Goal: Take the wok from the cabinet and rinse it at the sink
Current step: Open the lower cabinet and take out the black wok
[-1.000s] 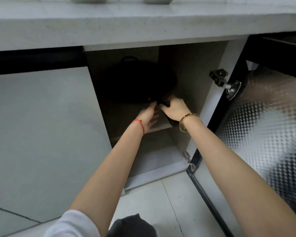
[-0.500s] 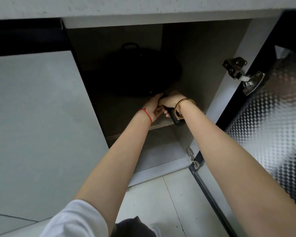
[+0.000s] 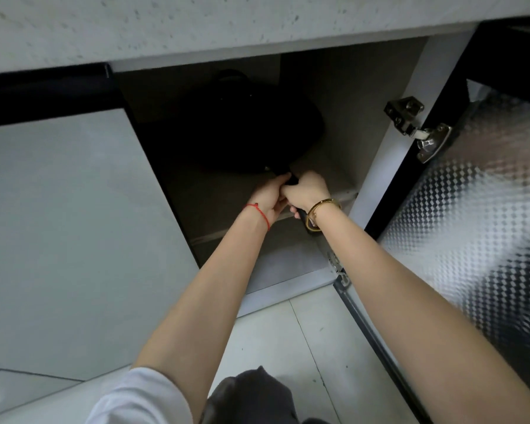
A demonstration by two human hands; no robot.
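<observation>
A black wok (image 3: 245,130) sits on the upper shelf (image 3: 202,206) inside the open cabinet, its small loop handle at the back. Its long black handle points toward me over the shelf's front edge. My right hand (image 3: 306,191) grips that handle from above; the handle's end shows below the wrist. My left hand (image 3: 268,198) wraps the same handle from the left, right beside the other hand. Most of the wok is lost in shadow.
The cabinet door (image 3: 478,228) with a chequered shiny inner face stands open on the right, its hinge (image 3: 416,130) at the top. A closed grey door (image 3: 68,228) lies left. A pale countertop edge (image 3: 227,26) overhangs above. Tiled floor (image 3: 288,341) lies below.
Both hands closed round the wok's handle. They and the handle have shifted slightly toward the shelf's front. The view has tilted.
</observation>
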